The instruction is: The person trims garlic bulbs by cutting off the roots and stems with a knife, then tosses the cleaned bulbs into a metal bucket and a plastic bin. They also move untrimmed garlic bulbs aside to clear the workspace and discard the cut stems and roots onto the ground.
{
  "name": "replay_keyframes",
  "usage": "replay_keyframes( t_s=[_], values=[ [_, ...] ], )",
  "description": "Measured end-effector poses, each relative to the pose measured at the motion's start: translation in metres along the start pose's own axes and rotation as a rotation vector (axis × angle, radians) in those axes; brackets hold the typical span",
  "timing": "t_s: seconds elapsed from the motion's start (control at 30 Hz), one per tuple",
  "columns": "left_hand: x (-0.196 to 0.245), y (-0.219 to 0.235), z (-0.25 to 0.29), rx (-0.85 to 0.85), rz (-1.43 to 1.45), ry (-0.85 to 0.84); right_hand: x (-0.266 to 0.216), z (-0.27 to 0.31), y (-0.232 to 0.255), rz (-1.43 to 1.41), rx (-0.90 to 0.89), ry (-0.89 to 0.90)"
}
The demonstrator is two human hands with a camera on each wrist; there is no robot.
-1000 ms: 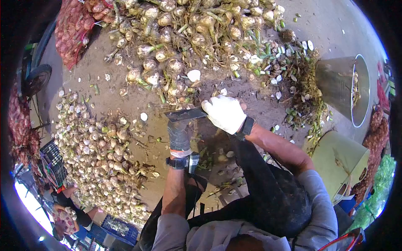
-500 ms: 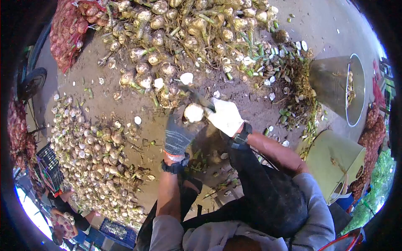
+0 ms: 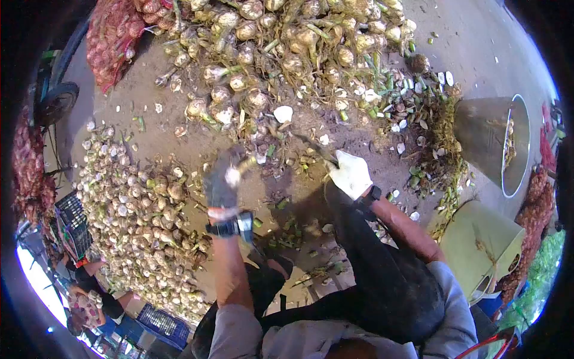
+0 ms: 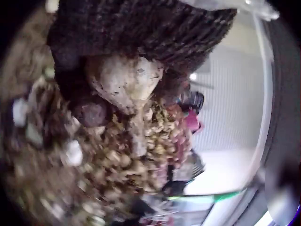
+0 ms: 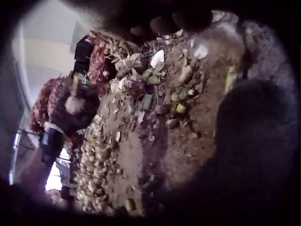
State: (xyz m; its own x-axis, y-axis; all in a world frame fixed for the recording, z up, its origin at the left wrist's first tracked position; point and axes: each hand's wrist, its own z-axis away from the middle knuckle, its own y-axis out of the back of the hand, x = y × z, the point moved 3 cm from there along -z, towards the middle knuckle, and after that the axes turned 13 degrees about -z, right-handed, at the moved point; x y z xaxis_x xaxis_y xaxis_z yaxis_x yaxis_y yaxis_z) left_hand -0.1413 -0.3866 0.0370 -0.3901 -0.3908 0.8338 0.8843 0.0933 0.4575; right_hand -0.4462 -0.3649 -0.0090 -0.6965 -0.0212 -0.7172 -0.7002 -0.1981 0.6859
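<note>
My left hand, in a dark knitted glove, holds a garlic bulb at the edge of the trimmed heap. In the left wrist view the pale, dirt-specked bulb sits under the curled fingers, its stem pointing away from the palm. My right hand, in a white glove, grips a knife whose dark blade points up and left, apart from the bulb. The right wrist view shows the gloved left hand with the bulb at the left; the knife is hidden there.
Untrimmed garlic is piled ahead, trimmed bulbs lie to the left. Cut stems and roots litter the ground near a metal bucket and a green bucket. Red mesh sacks and a crate stand around; another person sits at lower left.
The hands were close together, with the blade by the left hand and a white bulb face showing. They have since parted, the left hand moving left with a bulb and the right hand slightly right.
</note>
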Motion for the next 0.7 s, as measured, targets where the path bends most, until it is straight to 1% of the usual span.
replay_keyframes(
  t_s=[0.03,0.07,0.13,0.17,0.23,0.27,0.33,0.37,0.43,0.47,0.5,0.57,0.6,0.63,0.67,0.7],
  values=[
    [0.005,-0.001,-0.017,-0.04,0.354,0.204,-0.001,-0.003,-0.003,-0.007,0.001,0.001],
    [0.0,0.0,-0.037,-0.04,0.347,0.203,0.001,-0.009,-0.007,-0.077,-0.026,-0.099],
    [-0.018,-0.001,-0.079,-0.026,-0.352,-0.001,0.0,-0.015,-0.009,-0.182,-0.088,-0.262],
    [-0.022,-0.008,-0.093,-0.022,-0.351,-0.007,-0.003,-0.017,-0.007,-0.183,-0.083,-0.257],
    [-0.034,-0.02,-0.116,0.112,-0.879,-0.011,-0.004,-0.016,-0.007,-0.249,-0.128,-0.309],
    [-0.053,-0.024,-0.135,0.114,-0.878,-0.011,0.0,-0.015,-0.01,-0.249,-0.128,-0.307],
    [-0.094,-0.027,-0.167,-0.011,-1.187,-0.156,0.005,-0.012,-0.018,-0.268,-0.121,-0.259],
    [-0.096,-0.026,-0.166,-0.005,-1.19,-0.157,0.001,-0.014,-0.016,-0.271,-0.12,-0.253],
    [-0.099,-0.023,-0.159,0.056,-1.104,-0.11,-0.004,-0.016,-0.014,-0.376,-0.11,-0.298],
    [-0.083,-0.016,-0.145,-0.043,-1.13,-0.307,-0.003,-0.02,-0.016,-0.378,-0.104,-0.291],
    [-0.099,-0.012,-0.156,-0.139,-1.046,-0.221,-0.002,-0.024,-0.019,-0.323,-0.095,-0.285],
    [-0.066,-0.01,-0.118,-0.195,-0.6,-0.174,-0.002,-0.032,-0.019,-0.267,-0.082,-0.293],
    [-0.064,-0.014,-0.111,-0.214,-0.593,-0.354,-0.014,-0.039,-0.012,-0.135,-0.105,-0.194],
    [-0.05,-0.013,-0.092,-0.229,-0.594,-0.344,-0.029,-0.041,-0.008,-0.005,-0.137,-0.093],
    [-0.016,-0.012,-0.069,-0.285,-0.676,-0.201,-0.043,-0.046,-0.005,0.033,-0.142,-0.006],
    [0.007,-0.012,-0.05,-0.337,-0.754,-0.06,-0.055,-0.051,-0.002,0.012,-0.179,0.054]
  ],
)
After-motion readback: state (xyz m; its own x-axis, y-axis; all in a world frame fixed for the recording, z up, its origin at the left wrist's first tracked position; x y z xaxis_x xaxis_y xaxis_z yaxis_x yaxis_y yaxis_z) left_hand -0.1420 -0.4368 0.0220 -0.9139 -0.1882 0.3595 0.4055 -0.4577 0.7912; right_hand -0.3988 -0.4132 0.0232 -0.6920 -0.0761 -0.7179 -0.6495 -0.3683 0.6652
